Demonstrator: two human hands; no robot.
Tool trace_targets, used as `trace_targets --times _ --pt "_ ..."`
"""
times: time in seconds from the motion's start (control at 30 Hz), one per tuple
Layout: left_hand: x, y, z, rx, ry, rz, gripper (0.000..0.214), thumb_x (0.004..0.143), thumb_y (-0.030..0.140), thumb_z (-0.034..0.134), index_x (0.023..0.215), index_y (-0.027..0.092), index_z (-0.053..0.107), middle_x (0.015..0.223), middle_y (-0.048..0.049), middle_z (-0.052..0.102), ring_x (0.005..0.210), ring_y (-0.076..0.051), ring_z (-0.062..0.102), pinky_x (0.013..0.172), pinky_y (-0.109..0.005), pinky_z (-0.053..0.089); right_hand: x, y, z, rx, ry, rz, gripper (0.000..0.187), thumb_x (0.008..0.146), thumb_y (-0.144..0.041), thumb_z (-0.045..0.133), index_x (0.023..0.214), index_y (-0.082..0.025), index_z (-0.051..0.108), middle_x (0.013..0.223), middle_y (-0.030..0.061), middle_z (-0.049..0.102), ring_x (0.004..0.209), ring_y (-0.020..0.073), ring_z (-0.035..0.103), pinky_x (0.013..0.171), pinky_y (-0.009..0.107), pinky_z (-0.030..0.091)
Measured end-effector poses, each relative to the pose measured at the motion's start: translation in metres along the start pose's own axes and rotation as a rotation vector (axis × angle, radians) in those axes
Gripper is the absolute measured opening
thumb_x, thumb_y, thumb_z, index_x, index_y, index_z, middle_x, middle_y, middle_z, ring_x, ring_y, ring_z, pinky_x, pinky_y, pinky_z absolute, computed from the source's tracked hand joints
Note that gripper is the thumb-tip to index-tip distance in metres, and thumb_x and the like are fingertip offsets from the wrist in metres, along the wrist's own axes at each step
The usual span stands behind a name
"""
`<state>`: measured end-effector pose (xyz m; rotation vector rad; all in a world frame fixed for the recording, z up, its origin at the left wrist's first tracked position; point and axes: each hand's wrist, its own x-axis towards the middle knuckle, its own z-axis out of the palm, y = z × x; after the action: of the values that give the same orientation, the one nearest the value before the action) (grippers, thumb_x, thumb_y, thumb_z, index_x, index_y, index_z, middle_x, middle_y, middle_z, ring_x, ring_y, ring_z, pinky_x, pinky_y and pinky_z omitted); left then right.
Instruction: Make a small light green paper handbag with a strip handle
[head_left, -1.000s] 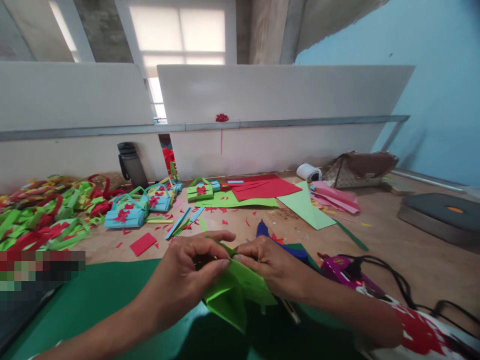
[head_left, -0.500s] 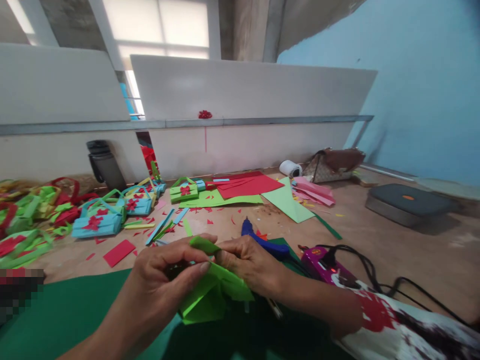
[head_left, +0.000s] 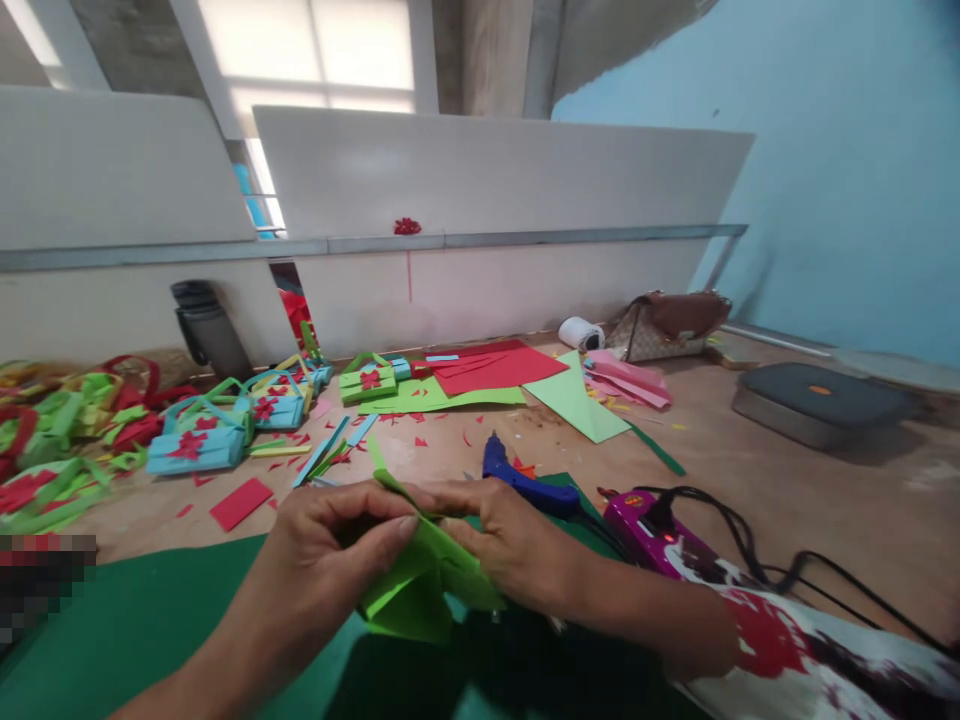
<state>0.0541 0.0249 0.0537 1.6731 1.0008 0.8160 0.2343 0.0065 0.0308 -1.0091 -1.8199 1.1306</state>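
Note:
A folded piece of light green paper [head_left: 420, 590] is held between both my hands above a dark green sheet [head_left: 172, 600]. My left hand [head_left: 330, 550] pinches its left upper edge between thumb and fingers. On the other side, my right hand [head_left: 502, 545] grips the upper right part, its fingertips partly hidden by the paper. Just beyond my right hand lies a blue glue gun [head_left: 529, 485], its nozzle pointing away from me. A small red paper rectangle [head_left: 241, 503] rests on the table left of my hands.
Small paper bags with red bows, such as a blue one [head_left: 196, 450], pile up at the left near a dark bottle [head_left: 211, 330]. Red sheets [head_left: 499, 370] lie further back. At right are a purple power strip [head_left: 649, 530] with black cables, a grey case [head_left: 817, 405] and a handbag [head_left: 667, 325].
My right fingers have shifted over the paper's top edge, and the upper flap now looks narrower, pressed down between my hands. Both hands keep hold of the green paper.

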Motion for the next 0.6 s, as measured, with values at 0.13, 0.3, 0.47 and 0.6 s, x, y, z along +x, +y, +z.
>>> trace_targets --times 0.13,0.3,0.47,0.6 --pt "-0.001 0.007 -0.002 -0.018 0.007 -0.077 0.017 0.069 0.031 0.064 0.065 0.016 0.07 0.068 -0.0034 0.067 0.059 -0.014 0.058 0.049 -0.019 0.041 -0.003 -0.014 -0.008 -0.146 0.241 -0.011 0.021 0.089 -0.035 0.048 0.083 -0.018 0.06 0.078 -0.0009 0.058 0.074 0.0131 0.053 0.064 0.023 0.04" --pt "0.001 0.009 -0.003 -0.06 -0.036 -0.136 0.017 0.069 0.031 0.062 0.068 0.015 0.069 0.061 -0.0008 0.063 0.053 -0.011 0.053 0.048 -0.019 0.037 -0.008 -0.03 -0.01 -0.267 0.202 -0.043 0.018 0.085 -0.033 0.055 0.077 -0.018 0.061 0.073 -0.0029 0.062 0.068 0.0108 0.055 0.061 0.021 0.04" --pt "0.006 0.002 -0.003 -0.078 -0.04 -0.164 0.016 0.069 0.029 0.062 0.065 0.014 0.064 0.06 -0.0002 0.061 0.054 -0.011 0.052 0.049 -0.02 0.037 -0.003 -0.028 -0.007 -0.241 0.156 0.066 0.023 0.089 -0.025 0.046 0.075 -0.017 0.063 0.073 -0.0013 0.064 0.067 0.0113 0.055 0.059 0.022 0.041" --pt "0.009 -0.001 -0.004 -0.101 -0.044 -0.171 0.014 0.067 0.027 0.063 0.065 0.013 0.063 0.058 0.0015 0.058 0.053 -0.009 0.048 0.049 -0.019 0.035 0.0 -0.021 -0.007 -0.298 0.133 0.078 0.02 0.085 -0.021 0.048 0.071 -0.017 0.062 0.068 -0.003 0.061 0.065 0.0102 0.053 0.059 0.021 0.039"
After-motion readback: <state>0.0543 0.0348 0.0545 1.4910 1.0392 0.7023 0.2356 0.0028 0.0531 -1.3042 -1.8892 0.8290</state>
